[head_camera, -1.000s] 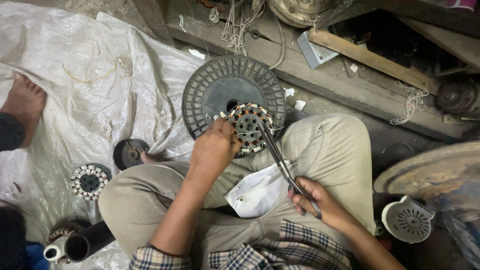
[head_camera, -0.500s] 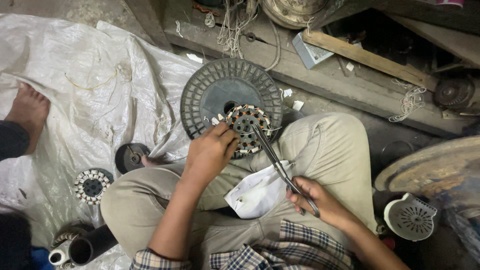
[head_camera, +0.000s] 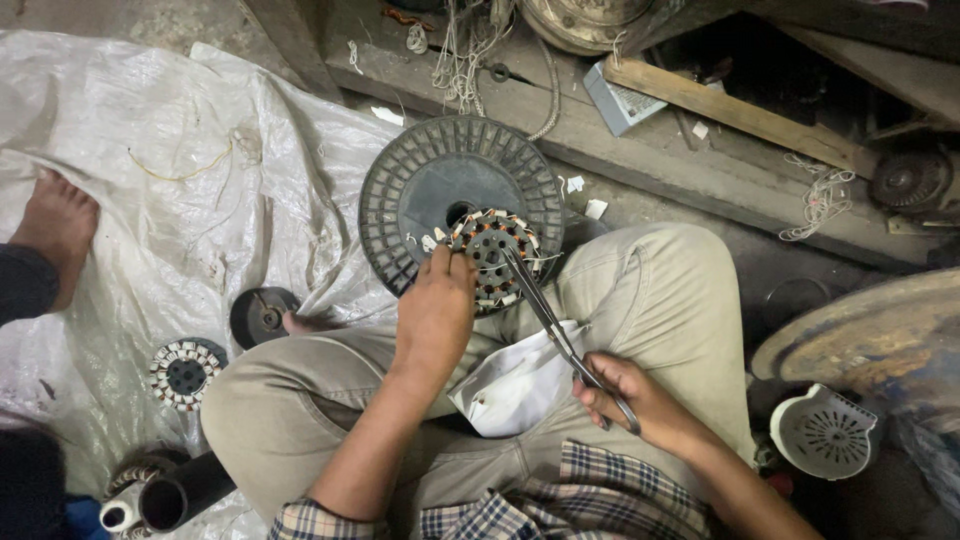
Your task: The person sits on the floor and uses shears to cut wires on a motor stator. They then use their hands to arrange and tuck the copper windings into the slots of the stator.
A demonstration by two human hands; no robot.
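My left hand (head_camera: 435,310) grips a round motor stator (head_camera: 494,258) with copper windings, holding it at its left edge above my knee. My right hand (head_camera: 628,398) is closed around the handles of long metal scissors (head_camera: 545,310). Their tips reach up onto the stator's face. A white cloth (head_camera: 515,385) lies on my lap between the two hands. Behind the stator lies a large dark plastic spool (head_camera: 430,180), flat on the ground.
A second stator (head_camera: 184,372) and a small dark round part (head_camera: 262,315) rest on the white plastic sheet (head_camera: 150,190) at left. Another person's bare foot (head_camera: 57,225) is at far left. A white vented cap (head_camera: 826,433) sits at right, a wooden beam (head_camera: 700,175) behind.
The view has shifted slightly. My left hand's grip on the stator has shifted a little, and the scissor tips stay on its face.
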